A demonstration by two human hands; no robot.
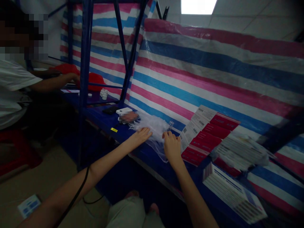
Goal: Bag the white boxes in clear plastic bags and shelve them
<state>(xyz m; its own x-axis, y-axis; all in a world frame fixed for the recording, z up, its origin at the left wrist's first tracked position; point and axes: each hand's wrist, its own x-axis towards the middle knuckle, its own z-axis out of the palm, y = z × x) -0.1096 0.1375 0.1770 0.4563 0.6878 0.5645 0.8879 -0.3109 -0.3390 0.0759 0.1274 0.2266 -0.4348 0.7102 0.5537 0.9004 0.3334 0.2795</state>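
Note:
A loose pile of thin white translucent bags or netting (pixel 155 125) lies on the blue tabletop in front of me. My left hand (pixel 142 136) rests on its near left side, palm down, with the fingers stretched out. At the right side of the pile is my right hand (pixel 172 147), its fingers curled downward. Whatever those fingers hold, if anything, is hidden beneath them. Just behind them stands a small clear glass or plastic container (pixel 170 125). Close by on the right, red-and-white printed boxes (pixel 206 136) lean in overlapping rows.
Stacked flat white boxes (pixel 234 193) and a plastic-wrapped stack (pixel 242 152) are on the right. Leftward lie a black phone (pixel 110 110), a yellow label (pixel 114 129) and white bottles (pixel 104 94). A blue rack post (pixel 84 79) separates me from a seated person (pixel 14 91). A striped sheet (pixel 190 76) hangs behind.

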